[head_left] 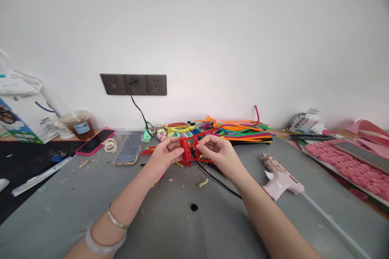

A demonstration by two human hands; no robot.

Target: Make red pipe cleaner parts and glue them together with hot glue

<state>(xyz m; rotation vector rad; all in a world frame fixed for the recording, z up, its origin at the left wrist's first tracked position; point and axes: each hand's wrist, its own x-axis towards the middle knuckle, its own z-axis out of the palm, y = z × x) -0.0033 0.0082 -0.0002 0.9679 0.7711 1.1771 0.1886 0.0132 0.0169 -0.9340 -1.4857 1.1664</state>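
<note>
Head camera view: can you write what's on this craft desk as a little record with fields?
Left hand: pinches the red pipe-cleaner piece from its left side
Right hand: pinches the same piece from its right side
Behind the hands: pile of coloured pipe cleaners by the wall
Right of the hands: pink glue gun lying on the grey table
Left of the hands: phone in a pink case; drink cup
Wall: sockets with a black cable plugged in
</note>
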